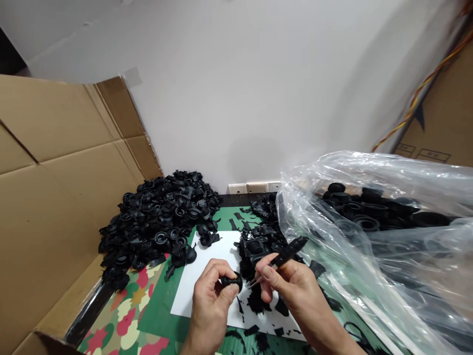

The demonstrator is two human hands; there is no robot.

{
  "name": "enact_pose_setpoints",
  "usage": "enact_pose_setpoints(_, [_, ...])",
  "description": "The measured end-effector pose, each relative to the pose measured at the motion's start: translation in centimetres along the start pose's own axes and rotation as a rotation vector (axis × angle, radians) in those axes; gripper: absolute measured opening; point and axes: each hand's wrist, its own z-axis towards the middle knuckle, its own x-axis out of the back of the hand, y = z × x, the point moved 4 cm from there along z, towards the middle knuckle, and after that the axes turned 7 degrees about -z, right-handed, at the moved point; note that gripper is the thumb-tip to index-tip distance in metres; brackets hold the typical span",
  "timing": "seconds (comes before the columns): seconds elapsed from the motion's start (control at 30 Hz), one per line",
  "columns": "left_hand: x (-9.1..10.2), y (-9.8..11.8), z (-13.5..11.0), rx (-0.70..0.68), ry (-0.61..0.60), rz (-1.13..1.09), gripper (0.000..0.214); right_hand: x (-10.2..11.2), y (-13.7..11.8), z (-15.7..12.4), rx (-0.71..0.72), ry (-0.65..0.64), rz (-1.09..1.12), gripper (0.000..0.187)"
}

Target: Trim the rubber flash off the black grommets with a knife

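My left hand (211, 301) pinches a small round black rubber part (234, 281) between thumb and fingers, above a white sheet (186, 293). My right hand (293, 286) grips tweezers (290, 250) with a black-wrapped handle. Their two thin metal tips point left and sit close to the rubber part; I cannot tell whether they touch it. Under and between my hands lie torn black rubber scraps (256, 301). Beyond the sheet, at the left, rises a big pile of ribbed black rubber parts (158, 212).
A clear plastic bag (373, 256) holding black round parts (369, 207) spreads over the right side. Cardboard (66, 187) walls off the left. A green mat (155, 310) covers the table beside a patterned cloth (125, 315). Wall sockets (256, 187) sit at the back.
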Motion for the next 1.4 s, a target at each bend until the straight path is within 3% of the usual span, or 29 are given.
enact_pose_setpoints(0.33, [0.2, -0.2, -0.6, -0.014, 0.001, 0.120, 0.014, 0.3, 0.3, 0.0, 0.017, 0.048, 0.013, 0.035])
enact_pose_setpoints(0.77, [0.2, -0.5, -0.6, 0.074, 0.014, -0.018, 0.018, 0.0, 0.2, -0.2, 0.030, 0.000, -0.030, 0.035])
enact_pose_setpoints(1.03, [-0.1, -0.3, -0.6, 0.055, 0.001, 0.005, 0.019, -0.1, 0.3, -0.2, 0.032, 0.009, -0.062, 0.038])
enact_pose_setpoints(1.17, [-0.2, -0.4, -0.9, 0.137, 0.034, 0.006, 0.022, -0.2, 0.1, -0.3, 0.036, -0.008, -0.076, 0.037])
enact_pose_setpoints(1.27, [-0.2, -0.5, -0.9, 0.212, 0.081, -0.018, 0.023, -0.3, 0.2, -0.3, -0.019, -0.034, -0.098, 0.037])
enact_pose_setpoints(1.4, [-0.1, -0.3, -0.6, 0.187, 0.101, 0.003, 0.019, -1.4, 0.8, -0.4, -0.174, -0.156, -0.180, 0.036])
